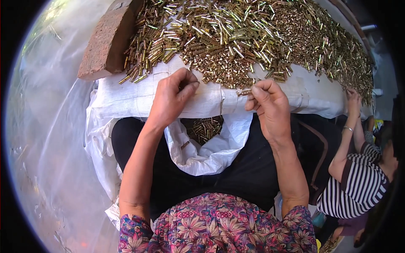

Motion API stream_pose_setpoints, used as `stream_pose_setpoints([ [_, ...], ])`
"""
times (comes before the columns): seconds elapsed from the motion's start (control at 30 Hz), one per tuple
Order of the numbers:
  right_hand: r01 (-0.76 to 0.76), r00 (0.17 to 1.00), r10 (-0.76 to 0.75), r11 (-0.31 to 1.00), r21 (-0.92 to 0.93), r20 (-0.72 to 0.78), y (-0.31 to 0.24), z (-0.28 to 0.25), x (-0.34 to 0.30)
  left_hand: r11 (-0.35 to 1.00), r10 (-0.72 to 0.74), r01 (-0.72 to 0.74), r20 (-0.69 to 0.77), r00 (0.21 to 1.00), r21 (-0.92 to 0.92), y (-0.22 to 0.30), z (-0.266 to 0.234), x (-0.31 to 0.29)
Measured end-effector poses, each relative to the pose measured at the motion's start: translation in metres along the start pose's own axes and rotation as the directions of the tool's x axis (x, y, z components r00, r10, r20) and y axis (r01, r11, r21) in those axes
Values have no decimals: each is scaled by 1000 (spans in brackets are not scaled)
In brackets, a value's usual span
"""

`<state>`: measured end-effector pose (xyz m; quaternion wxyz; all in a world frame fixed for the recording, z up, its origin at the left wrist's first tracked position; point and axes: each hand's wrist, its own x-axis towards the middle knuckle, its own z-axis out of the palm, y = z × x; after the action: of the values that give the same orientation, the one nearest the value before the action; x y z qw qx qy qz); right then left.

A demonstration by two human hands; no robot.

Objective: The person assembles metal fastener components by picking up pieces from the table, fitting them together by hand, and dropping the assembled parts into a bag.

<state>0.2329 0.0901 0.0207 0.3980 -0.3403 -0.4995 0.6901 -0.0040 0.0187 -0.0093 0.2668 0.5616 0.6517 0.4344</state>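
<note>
My right hand (270,103) pinches a short brass-coloured metal sleeve (244,92) between thumb and fingertips, just over the front edge of the cloth-covered table. My left hand (174,95) is at the same edge with thumb and fingers curled together. Whatever those fingers hold, if anything, is hidden. Small ring-like metal nuts (228,72) are heaped between and just beyond my hands. Behind them spreads a wide pile of loose brass-coloured sleeves (215,27). Below my hands, a white woven sack (230,145) hangs open at my lap, with many similar metal pieces (205,128) inside.
A reddish brick (101,46) borders the pile at the left. White woven cloth (130,92) covers the table and drapes over its front. At the right, another person in a striped shirt (356,185) reaches a hand (353,101) to the pile. Translucent sheeting (46,139) hangs at the left.
</note>
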Motion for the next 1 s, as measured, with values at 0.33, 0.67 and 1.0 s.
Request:
stream_pose_setpoints([
  [0.33,-71,992,74,997,-23,107,5,31,-23,556,-159,266,214,964,-788,37,10,-41],
  [0.67,-115,983,95,985,127,154,12,34,-35,418,-114,293,271,956,-860,35,10,-50],
  [1.0,-228,968,179,920,319,179,20,35,-45,230,-38,309,308,951,-923,27,15,-56],
])
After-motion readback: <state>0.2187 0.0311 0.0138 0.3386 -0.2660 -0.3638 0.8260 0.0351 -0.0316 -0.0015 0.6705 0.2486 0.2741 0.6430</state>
